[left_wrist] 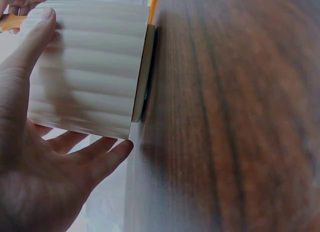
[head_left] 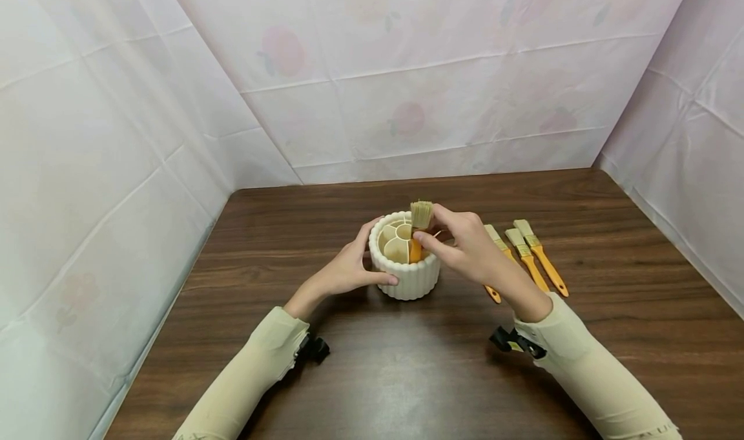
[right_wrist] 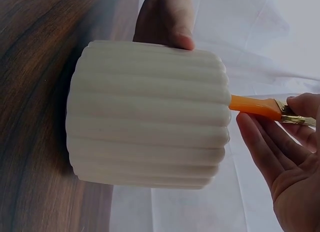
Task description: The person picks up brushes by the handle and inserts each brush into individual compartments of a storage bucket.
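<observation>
From the head view, a white ribbed pot (head_left: 407, 262) stands on the brown table (head_left: 407, 375). The left hand (head_left: 349, 269) is wrapped around the pot's side, thumb in front and fingers behind, keeping it steady. The right hand (head_left: 465, 246) pinches a brush (head_left: 418, 230) near its metal band. The brush stands bristles up, with its orange handle down in one slot of the pot. It looks like the step of putting a brush into the pot, and it seems almost done. The next move would likely need the fingers to let go gently, so the brush does not tip. Three more brushes (head_left: 526, 256) lie on the table just to the right, partly behind the right hand.

From the left wrist view, the left hand (left_wrist: 45, 157) curls around the pot (left_wrist: 90, 66). The inside of the pot is hidden here, and the table (left_wrist: 235, 117) looks blurry.

From the right wrist view, the right hand (right_wrist: 285, 157) holds the brush (right_wrist: 257, 106) between thumb and fingers. Only the orange handle and a bit of metal show. The bristles are cut off at the edge. The pot (right_wrist: 150, 117) hides how deep the handle goes.
</observation>
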